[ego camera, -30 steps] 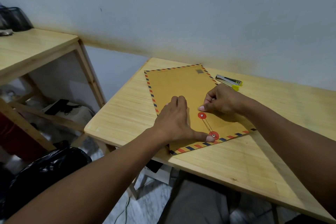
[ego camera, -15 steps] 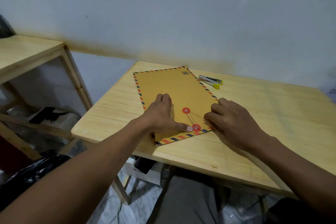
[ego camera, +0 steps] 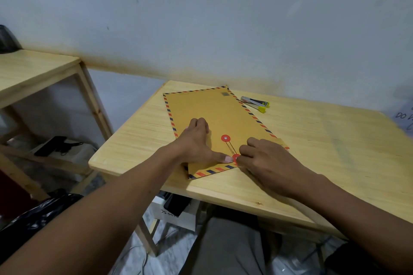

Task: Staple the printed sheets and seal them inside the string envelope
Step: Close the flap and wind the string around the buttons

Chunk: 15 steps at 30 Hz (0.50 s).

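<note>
A brown string envelope (ego camera: 214,114) with a red-and-blue striped border lies flat on the wooden table (ego camera: 312,152), flap end towards me. Two red discs, the upper disc (ego camera: 225,138) and the lower disc (ego camera: 235,157), are joined by thin string. My left hand (ego camera: 195,140) lies flat on the envelope, thumb pressed beside the lower disc. My right hand (ego camera: 266,163) rests at the flap's right side, fingertips pinched at the string by the lower disc. The printed sheets are not visible.
A silver stapler with yellow ends (ego camera: 256,102) lies beyond the envelope's right edge. A second wooden table (ego camera: 33,71) stands to the left, with a dark device (ego camera: 50,145) on its lower shelf. A black bag (ego camera: 33,219) and a white box (ego camera: 176,214) sit on the floor.
My right hand came down from the upper disc to the lower disc, trailing the string. My left hand stayed pressed on the envelope. The camera view shifted.
</note>
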Motion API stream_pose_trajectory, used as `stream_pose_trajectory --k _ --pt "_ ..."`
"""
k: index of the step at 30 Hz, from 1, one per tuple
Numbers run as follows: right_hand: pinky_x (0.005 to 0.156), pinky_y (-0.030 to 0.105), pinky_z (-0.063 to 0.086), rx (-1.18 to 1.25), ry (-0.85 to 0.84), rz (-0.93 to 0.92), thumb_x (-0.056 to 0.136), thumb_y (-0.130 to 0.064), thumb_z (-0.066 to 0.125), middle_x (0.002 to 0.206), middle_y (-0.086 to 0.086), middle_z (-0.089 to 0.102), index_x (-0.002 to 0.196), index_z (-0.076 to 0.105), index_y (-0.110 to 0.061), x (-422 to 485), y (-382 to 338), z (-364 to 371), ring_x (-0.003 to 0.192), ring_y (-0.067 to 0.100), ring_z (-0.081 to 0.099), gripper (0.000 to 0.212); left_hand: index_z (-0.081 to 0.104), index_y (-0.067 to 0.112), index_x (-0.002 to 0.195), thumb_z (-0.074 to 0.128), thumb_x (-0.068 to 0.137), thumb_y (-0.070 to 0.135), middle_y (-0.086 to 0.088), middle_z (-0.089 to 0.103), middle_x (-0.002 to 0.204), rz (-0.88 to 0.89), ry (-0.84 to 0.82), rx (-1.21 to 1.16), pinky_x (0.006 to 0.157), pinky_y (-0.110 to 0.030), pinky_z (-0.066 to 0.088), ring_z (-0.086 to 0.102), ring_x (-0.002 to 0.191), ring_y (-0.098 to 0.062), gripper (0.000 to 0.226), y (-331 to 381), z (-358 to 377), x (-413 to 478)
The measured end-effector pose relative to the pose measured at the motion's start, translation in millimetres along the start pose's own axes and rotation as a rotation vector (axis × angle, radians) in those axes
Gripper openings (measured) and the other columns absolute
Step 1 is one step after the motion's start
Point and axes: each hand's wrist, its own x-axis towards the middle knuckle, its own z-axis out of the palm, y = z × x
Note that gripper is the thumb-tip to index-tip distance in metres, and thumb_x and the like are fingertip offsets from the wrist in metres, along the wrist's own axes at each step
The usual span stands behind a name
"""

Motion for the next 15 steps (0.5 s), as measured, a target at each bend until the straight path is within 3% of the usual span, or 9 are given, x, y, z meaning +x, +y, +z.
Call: stream_pose_trajectory --k 4,8,15 --pt "0.070 0.034 0.049 0.098 -0.073 0.016 0.100 -0.022 0.053 0.104 -0.002 0.065 0.113 0.068 -0.022 8.0 0.5 0.5 0.091 0.017 0.052 0.020 0.036 0.023 0.116 0.087 0.063 0.060 0.004 0.037 0.122 0.008 -0.103 -0.002 0.079 -0.032 0.040 0.043 0.105 -0.019 0.082 -3.2 -13.0 -0.5" --pt "0.073 0.036 0.048 0.171 -0.120 0.023 0.103 -0.027 0.046 0.104 -0.004 0.060 0.111 0.065 -0.024 27.5 1.9 -2.8 0.093 0.016 0.048 0.021 0.037 0.024 0.117 0.088 0.065 0.056 0.004 0.037 0.124 0.035 -0.153 0.034 0.081 -0.032 0.040 0.044 0.105 -0.018 0.080 -6.2 -20.4 0.5" --pt "0.074 0.034 0.049 0.447 -0.253 0.254 0.095 -0.036 0.063 0.093 -0.007 0.059 0.102 0.071 -0.024 77.2 27.8 5.6 0.090 0.013 0.054 0.017 0.038 0.023 0.117 0.094 0.060 0.050 0.007 0.041 0.120 0.081 -0.184 -0.071 0.081 -0.033 0.044 0.045 0.105 -0.016 0.084 -17.1 -27.0 0.1"
